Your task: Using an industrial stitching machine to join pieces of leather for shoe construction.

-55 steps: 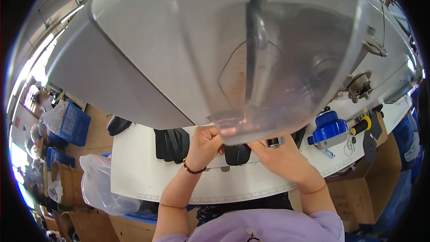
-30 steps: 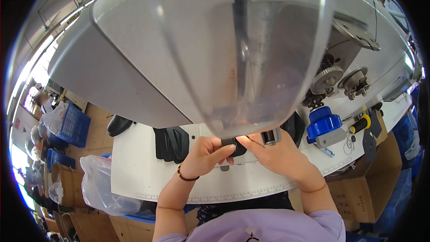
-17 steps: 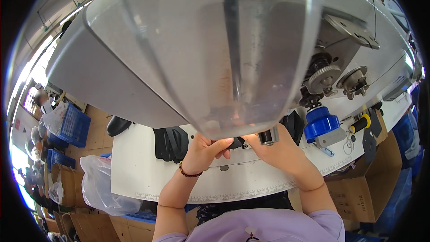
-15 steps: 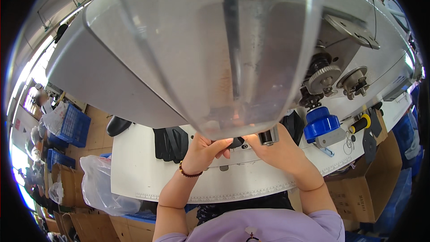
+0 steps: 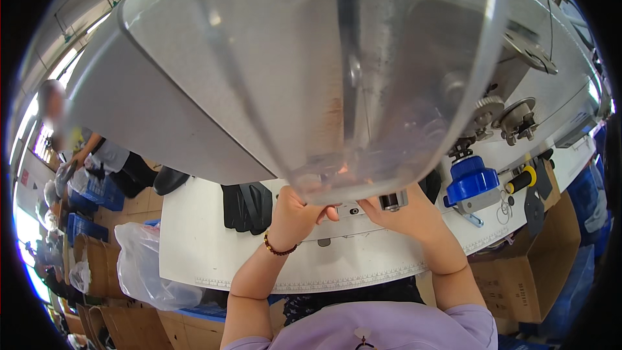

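Observation:
My left hand (image 5: 291,219), a beaded bracelet at its wrist, is low over the white sewing table (image 5: 214,259). Its fingers curl inward beneath a clear plastic guard (image 5: 311,129) on the sewing machine (image 5: 175,91). Whatever they hold is hidden. Opposite it, my right hand (image 5: 408,217) points its thumb toward the left one, with its other fingers behind the guard and a small metal cylinder (image 5: 392,201). A stack of black cut pieces (image 5: 247,209) lies left of my left hand. Another dark piece (image 5: 430,185) shows beyond my right hand.
Right of my right hand are a blue knob-like part (image 5: 472,178) and a yellow-and-black handled tool (image 5: 521,179). A cardboard box (image 5: 518,279) stands below the table's right end. At left are a plastic bag (image 5: 155,272), a blue crate (image 5: 103,193) and another person (image 5: 116,159).
The small dark piece seen between my fingers is now out of sight. My left hand has shifted slightly; the view has moved a little. A person has come nearer at the left.

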The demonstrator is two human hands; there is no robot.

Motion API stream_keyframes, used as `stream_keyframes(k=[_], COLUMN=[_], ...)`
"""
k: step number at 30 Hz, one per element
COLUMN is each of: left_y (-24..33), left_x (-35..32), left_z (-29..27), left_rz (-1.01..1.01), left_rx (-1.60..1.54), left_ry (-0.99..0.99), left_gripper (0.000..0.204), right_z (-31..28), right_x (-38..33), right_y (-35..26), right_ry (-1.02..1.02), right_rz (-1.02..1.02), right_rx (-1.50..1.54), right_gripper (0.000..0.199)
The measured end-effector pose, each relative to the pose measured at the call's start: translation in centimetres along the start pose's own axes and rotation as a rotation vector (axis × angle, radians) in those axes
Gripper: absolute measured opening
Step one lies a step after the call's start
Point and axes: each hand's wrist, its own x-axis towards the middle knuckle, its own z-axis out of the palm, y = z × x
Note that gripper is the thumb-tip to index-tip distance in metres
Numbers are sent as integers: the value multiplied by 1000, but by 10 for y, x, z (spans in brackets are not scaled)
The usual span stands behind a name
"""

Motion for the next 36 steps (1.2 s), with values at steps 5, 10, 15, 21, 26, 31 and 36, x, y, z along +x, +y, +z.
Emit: stream_keyframes(k=[5,10,15,21,26,31,36], left_y=[5,2,12,5,6,10,12], left_x=[-1,2,5,6,8,10,12], left_z=[7,0,5,2,2,-3,-12], left_rz=[68,-48,-53,-53,-57,-110,-30], left_rx=[0,-76,-102,-88,-104,-45,61], left_ry=[2,10,23,73,69,59,-73], left_gripper=[25,15,13,20,18,15,15], right_z=[-3,0,4,6,6,5,3], right_x=[7,6,3,1,2,3,3], right_y=[-5,1,9,12,11,8,4], right_ry=[-82,-76,-25,-21,-19,-2,53], right_rz=[53,-35,-154,-202,-225,-204,-261], right_rx=[-1,-48,-150,-200,-235,-222,-251], right_gripper=[21,21,19,17,16,17,18])
